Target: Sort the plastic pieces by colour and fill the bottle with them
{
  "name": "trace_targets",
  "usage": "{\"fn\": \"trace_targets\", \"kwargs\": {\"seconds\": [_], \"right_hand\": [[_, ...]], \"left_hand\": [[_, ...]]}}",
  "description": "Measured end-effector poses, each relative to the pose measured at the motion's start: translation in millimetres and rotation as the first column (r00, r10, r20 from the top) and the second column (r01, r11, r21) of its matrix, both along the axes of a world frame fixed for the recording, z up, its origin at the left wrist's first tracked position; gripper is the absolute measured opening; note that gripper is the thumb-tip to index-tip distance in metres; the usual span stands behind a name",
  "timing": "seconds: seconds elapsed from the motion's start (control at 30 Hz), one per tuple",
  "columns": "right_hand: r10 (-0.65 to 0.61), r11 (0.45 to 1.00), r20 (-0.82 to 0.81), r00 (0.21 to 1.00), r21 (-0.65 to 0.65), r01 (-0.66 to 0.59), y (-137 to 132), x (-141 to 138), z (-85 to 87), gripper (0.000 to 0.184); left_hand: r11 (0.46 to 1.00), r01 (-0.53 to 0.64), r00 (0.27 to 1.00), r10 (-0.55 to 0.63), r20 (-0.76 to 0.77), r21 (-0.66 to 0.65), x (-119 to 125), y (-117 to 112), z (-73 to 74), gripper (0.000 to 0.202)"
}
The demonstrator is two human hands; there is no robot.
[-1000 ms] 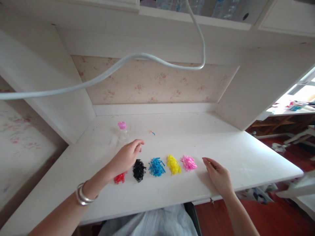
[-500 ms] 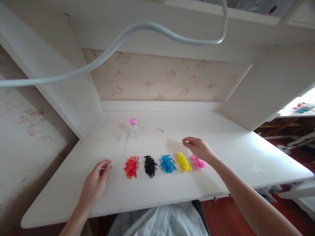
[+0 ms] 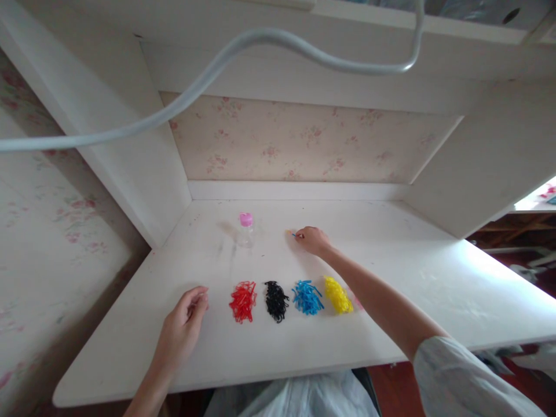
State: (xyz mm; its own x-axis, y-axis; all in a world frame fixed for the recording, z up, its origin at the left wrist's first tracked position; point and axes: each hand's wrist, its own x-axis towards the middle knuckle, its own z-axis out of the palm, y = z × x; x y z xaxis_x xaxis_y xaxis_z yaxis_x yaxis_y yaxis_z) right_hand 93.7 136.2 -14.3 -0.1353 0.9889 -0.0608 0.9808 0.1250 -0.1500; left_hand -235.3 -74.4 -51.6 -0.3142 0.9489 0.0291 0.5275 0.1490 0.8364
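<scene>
Fingers [image 3: 301, 234], right hand [image 3: 313, 239] — now at blue scrap [image 3: 294, 234], pink pile [image 3: 358, 303] mostly hidden

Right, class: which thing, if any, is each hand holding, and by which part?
The right hand is at the right end of the small blue piece; whether it grips it cannot be told. No held thing shows in the left hand.

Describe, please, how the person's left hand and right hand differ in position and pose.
The left hand is toward the front of the white desk, beside the red pile; the right hand reaches farther back, to the small blue strip.
The left hand is loosely curled, with no object plainly visible in it; the right hand has its fingertips at the strip, though a firm grip is unclear.
Both hands are bare.
</scene>
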Motion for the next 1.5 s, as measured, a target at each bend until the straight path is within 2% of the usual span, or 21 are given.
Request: {"fn": "trace_targets", "kwargs": {"seconds": [0.27, 0.43, 0.53, 0.67, 0.83, 1.0, 1.1, 1.2, 1.27, 1.33, 1.43, 1.5], "right_hand": [[0.044, 0.998, 0.026, 0.999, 0.032, -0.045, -4, -1, -5.1, 0.032], [0.099, 0.991, -0.028, 0.995, 0.090, -0.096, -16, -1, 5.3, 0.033], [0.151, 0.983, -0.075, 0.986, 0.114, -0.142, -33, 4, 16.7, 0.032], [0.239, 0.966, -0.136, 0.961, 0.131, -0.222, -72, 18, 27.6, 0.028], [0.316, 0.946, -0.276, 0.908, 0.160, -0.281, -122, 40, 25.6, 0.028], [0.280, 0.960, -0.202, 0.938, 0.069, -0.272, -151, 47, 20.9, 0.034], [0.288, 0.958, -0.123, 0.950, 0.019, -0.287, -159, 46, 22.4, 0.034], [0.313, 0.950, -0.111, 0.943, 0.047, -0.310, -159, 50, 26.8, 0.035], [0.300, 0.951, -0.157, 0.941, 0.118, -0.284, -158, 58, 30.5, 0.035], [0.255, 0.956, -0.230, 0.939, 0.204, -0.209, -157, 71, 33.3, 0.033], [0.165, 0.947, -0.371, 0.914, 0.318, -0.042, -159, 96, 30.8, 0.032], [0.074, 0.924, -0.478, 0.875, 0.364, 0.121, -164, 115, 22.4, 0.031]], "left_hand": [[1.000, 0.001, 0.999, -0.001, -0.042, 0.010, 2, 1, 2.3, 0.047], [1.000, 0.010, 0.998, -0.009, -0.059, 0.027, 1, 2, 0.3, 0.047], [1.000, 0.014, 0.997, -0.012, -0.077, 0.021, 0, 2, 0.1, 0.046], [0.999, 0.020, 0.995, -0.017, -0.103, 0.028, 1, 1, 0.1, 0.043], [1.000, 0.028, 0.991, -0.026, -0.134, 0.013, 3, 2, 1.4, 0.042], [0.999, 0.039, 0.991, -0.035, -0.127, 0.026, 5, 1, 3.9, 0.042], [0.999, 0.036, 0.996, -0.034, -0.082, 0.016, 6, 1, 5.6, 0.043], [0.999, 0.046, 0.998, -0.046, -0.036, -0.004, 15, 2, 12.6, 0.043], [0.995, 0.103, 0.994, -0.103, -0.023, -0.001, 29, 4, 23.3, 0.040], [0.977, 0.215, 0.976, -0.214, -0.038, 0.015, 48, 9, 38.5, 0.035], [0.909, 0.416, 0.902, -0.411, -0.131, 0.016, 84, 28, 61.4, 0.030], [0.855, 0.518, 0.831, -0.498, -0.249, 0.020, 107, 49, 69.7, 0.030]]}}
